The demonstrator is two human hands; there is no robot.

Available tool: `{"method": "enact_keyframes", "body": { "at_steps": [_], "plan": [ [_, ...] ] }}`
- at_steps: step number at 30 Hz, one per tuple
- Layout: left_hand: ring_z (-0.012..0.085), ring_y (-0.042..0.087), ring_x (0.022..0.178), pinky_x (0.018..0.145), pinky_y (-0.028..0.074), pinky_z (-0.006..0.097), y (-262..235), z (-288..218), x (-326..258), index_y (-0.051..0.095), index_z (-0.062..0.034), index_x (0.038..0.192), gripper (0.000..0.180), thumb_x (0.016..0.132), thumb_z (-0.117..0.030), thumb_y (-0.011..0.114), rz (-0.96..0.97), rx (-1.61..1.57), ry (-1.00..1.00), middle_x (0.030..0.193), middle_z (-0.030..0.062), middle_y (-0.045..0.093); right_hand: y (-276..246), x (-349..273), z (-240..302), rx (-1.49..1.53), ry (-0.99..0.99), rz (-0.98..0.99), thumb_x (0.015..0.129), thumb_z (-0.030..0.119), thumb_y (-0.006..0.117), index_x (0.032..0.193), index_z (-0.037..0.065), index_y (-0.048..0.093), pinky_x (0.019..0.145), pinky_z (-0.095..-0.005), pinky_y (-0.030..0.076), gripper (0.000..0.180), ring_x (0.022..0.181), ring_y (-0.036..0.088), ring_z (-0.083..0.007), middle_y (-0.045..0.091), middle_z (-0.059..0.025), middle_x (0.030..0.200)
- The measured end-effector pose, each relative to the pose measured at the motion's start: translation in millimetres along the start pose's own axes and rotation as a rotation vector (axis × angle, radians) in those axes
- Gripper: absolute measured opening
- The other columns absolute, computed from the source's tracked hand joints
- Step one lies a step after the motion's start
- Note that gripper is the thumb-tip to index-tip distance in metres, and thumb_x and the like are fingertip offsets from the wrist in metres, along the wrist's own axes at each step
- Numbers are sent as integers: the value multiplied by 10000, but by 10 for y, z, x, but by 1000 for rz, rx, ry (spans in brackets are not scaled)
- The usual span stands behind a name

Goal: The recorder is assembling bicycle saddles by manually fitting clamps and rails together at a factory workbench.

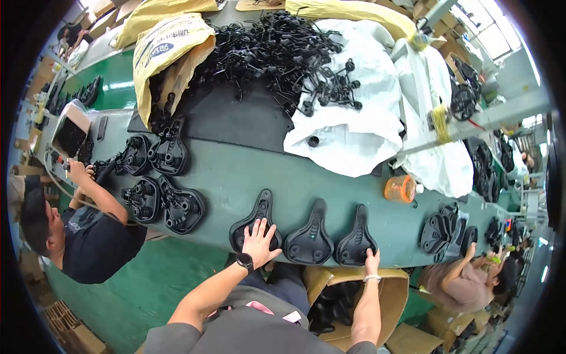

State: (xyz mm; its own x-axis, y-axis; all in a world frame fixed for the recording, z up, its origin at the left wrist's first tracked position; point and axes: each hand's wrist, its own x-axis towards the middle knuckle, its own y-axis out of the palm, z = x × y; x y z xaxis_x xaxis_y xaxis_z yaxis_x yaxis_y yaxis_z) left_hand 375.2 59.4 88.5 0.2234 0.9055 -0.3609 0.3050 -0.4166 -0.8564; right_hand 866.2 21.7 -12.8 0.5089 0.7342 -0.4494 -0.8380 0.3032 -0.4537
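Observation:
Three black bicycle saddles lie in a row along the near edge of the green table, narrow noses pointing away from me. My left hand (258,243) rests with fingers spread on the wide rear of the left saddle (263,205). Beside it, the middle saddle (308,241) lies untouched, its hollow side facing up. At the right saddle (355,239), my right hand (372,262) grips the rear edge; its fingers are partly hidden.
A heap of black metal parts (259,53) covers the far side between a yellow sack (171,50) and a white sack (354,135). An orange bottle (400,189) lies right. A cardboard box (389,295) stands below me. Co-workers (88,230) sit at both sides, near more saddles (180,206).

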Motion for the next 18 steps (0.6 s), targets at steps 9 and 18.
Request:
{"method": "enact_keyframes", "body": {
  "at_steps": [9,18],
  "plan": [
    [392,410,1335,1108,327,511,-430,139,464,567,-15,1277,593,820,-363,715,-229,-218,-23,1361,200,507,933,423,1904,-660,-544,-92,923,144,621,1361,-52,502,1130,-454,341,494,1327,440,-398,518,-260,1374],
    [410,418,1349,1117,371,486,-693,-672,2958,456,18,1391,624,867,-241,675,-395,-296,93,1474,249,408,2363,2504,3190,-746,-845,-79,871,129,553,970,-93,571,851,-551,410,243,946,541,-482,591,-304,960]
  ]
}}
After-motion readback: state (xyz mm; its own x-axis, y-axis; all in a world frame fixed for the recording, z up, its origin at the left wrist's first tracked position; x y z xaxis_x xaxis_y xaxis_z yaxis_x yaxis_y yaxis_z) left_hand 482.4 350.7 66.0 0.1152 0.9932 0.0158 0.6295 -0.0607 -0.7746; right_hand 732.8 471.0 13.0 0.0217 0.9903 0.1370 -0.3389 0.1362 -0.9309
